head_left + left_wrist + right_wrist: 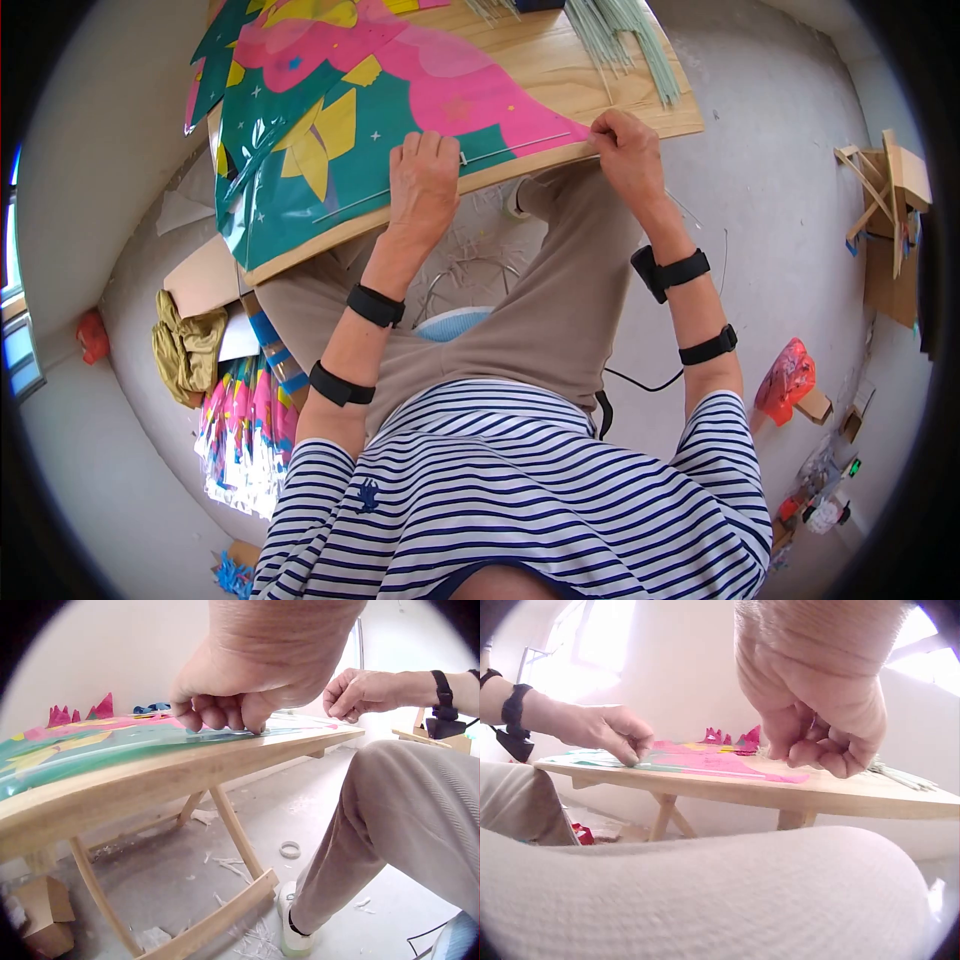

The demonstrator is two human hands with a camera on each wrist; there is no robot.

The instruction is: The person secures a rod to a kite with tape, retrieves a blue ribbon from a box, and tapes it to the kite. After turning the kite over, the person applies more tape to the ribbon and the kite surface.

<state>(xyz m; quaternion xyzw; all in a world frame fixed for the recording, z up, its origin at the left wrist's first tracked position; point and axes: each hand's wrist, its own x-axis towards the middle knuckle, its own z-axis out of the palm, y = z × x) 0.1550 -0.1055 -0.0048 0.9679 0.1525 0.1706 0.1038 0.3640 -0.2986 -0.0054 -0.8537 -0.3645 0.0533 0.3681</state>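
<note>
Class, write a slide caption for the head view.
Left hand and right hand at the near edge of a colourful sheet on a wooden table.

Pale walls (110,130), bright window (25,355), grey floor (770,220), wooden table (660,122).

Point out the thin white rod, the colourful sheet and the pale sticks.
Thin white rod (515,147): head view, on its visible right stretch.
Colourful sheet (385,100): head view, on its green area.
Pale sticks (622,32): head view, about midway along them.

A glossy multicoloured sheet (370,165) lies spread, a thin white rod (515,148) along its edge.
</note>
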